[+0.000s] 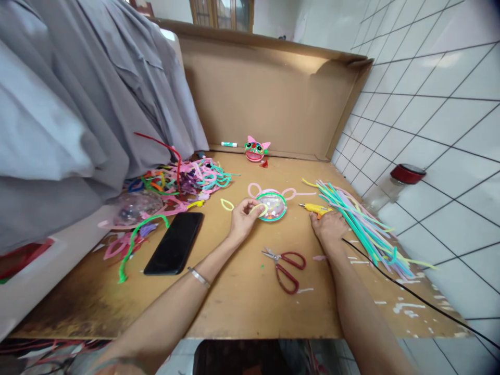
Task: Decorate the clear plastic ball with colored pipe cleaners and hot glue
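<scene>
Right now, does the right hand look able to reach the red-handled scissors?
Probably yes: nothing tall stands between the right hand and the scissors, though that hand appears to hold the yellow glue gun.

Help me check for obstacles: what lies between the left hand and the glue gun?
In the head view, the green-rimmed disc lies between the left hand and the glue gun, then bare table up to the gun.

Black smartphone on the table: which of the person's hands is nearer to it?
Left. The left hand is to the right of the black smartphone, apart from it; the right hand is farther right, on the yellow glue gun.
</scene>
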Action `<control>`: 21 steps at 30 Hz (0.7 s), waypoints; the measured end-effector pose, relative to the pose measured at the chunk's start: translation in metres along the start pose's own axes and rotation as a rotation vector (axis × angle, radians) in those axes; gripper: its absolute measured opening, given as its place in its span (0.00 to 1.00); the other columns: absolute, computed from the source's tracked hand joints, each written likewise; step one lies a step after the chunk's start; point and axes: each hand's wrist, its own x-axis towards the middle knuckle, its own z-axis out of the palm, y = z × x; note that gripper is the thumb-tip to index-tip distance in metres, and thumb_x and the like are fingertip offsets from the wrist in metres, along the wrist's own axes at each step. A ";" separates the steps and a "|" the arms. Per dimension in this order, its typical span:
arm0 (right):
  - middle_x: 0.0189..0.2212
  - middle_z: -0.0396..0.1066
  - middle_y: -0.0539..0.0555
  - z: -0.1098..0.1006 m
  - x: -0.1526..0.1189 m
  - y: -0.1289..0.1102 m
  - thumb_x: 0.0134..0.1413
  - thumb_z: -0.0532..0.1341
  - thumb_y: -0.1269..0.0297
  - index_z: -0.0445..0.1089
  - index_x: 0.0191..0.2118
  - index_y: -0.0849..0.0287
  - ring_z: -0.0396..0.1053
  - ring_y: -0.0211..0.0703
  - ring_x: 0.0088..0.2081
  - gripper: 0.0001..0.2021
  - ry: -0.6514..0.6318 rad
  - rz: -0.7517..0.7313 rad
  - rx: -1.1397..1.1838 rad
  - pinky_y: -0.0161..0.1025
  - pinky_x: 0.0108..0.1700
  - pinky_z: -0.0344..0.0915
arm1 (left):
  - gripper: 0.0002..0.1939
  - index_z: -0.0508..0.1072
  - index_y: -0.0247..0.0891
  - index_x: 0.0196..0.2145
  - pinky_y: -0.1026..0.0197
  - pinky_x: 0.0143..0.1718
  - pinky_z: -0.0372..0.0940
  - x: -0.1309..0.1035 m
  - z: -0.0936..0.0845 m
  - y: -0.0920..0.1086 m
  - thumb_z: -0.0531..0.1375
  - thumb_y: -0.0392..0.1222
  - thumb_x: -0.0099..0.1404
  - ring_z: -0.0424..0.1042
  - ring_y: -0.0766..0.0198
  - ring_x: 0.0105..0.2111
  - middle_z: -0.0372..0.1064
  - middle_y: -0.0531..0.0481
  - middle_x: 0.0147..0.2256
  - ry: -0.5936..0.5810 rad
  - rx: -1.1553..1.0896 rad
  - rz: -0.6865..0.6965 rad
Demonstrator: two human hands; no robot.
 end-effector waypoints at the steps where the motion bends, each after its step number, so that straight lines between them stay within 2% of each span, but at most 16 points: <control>1: 0.46 0.70 0.80 0.000 0.001 0.001 0.59 0.57 0.51 0.69 0.49 0.82 0.71 0.67 0.47 0.30 -0.004 0.013 0.011 0.52 0.43 0.66 | 0.15 0.72 0.36 0.28 0.67 0.28 0.59 0.000 0.000 -0.001 0.70 0.49 0.49 0.63 0.71 0.23 0.68 0.56 0.23 -0.006 -0.005 -0.005; 6: 0.46 0.71 0.78 0.000 0.003 0.010 0.57 0.57 0.54 0.68 0.52 0.78 0.73 0.65 0.47 0.28 -0.018 0.056 0.087 0.50 0.43 0.67 | 0.16 0.73 0.37 0.28 0.66 0.27 0.59 0.000 -0.001 -0.003 0.70 0.50 0.49 0.61 0.72 0.21 0.67 0.57 0.22 -0.023 -0.010 -0.012; 11: 0.44 0.72 0.75 0.001 0.006 0.017 0.53 0.59 0.54 0.70 0.48 0.72 0.73 0.64 0.43 0.25 0.116 0.105 0.241 0.51 0.42 0.67 | 0.16 0.72 0.37 0.28 0.66 0.27 0.58 0.000 -0.001 -0.002 0.69 0.51 0.50 0.61 0.72 0.22 0.67 0.56 0.23 -0.036 -0.003 -0.003; 15: 0.34 0.74 0.61 -0.005 0.010 0.018 0.45 0.63 0.50 0.72 0.40 0.62 0.71 0.54 0.37 0.21 0.236 0.205 0.563 0.46 0.39 0.66 | 0.16 0.72 0.37 0.29 0.66 0.27 0.59 0.000 -0.001 -0.003 0.69 0.52 0.51 0.61 0.71 0.22 0.67 0.56 0.23 -0.043 -0.006 0.005; 17: 0.27 0.71 0.54 -0.012 0.011 0.016 0.41 0.64 0.47 0.71 0.35 0.60 0.67 0.48 0.30 0.21 0.278 0.234 0.785 0.42 0.35 0.64 | 0.17 0.72 0.37 0.28 0.66 0.27 0.59 0.000 -0.001 -0.003 0.69 0.52 0.51 0.62 0.71 0.23 0.67 0.56 0.23 -0.043 -0.010 0.008; 21: 0.18 0.59 0.45 -0.027 0.005 0.008 0.44 0.61 0.43 0.66 0.27 0.58 0.56 0.38 0.23 0.20 0.244 0.108 1.127 0.37 0.28 0.57 | 0.17 0.72 0.36 0.28 0.66 0.26 0.59 0.001 0.000 -0.004 0.69 0.53 0.51 0.61 0.71 0.22 0.67 0.56 0.23 -0.044 -0.035 0.005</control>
